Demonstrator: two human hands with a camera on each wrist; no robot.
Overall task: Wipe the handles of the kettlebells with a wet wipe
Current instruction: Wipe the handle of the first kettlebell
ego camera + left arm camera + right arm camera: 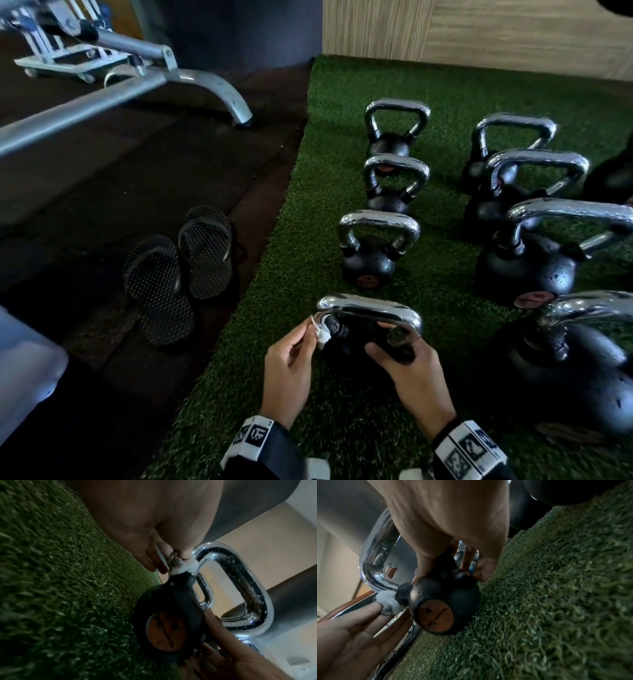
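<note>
The nearest kettlebell [363,339] stands on the green turf [329,212] at the front of the left row, and the left hand [287,370] pinches a small bunched wet wipe [322,337] against the left foot of its chrome handle [370,308], with the other fingers loose. The right hand [411,370] has its fingers curled around the black body and the right foot of the handle, which seems to keep the kettlebell steady. To do this step well, I think the wipe should be opened wider and wrapped around the bar, then slid over the top to the right foot, while the right hand holds firm and shifts away when the wipe arrives.
</note>
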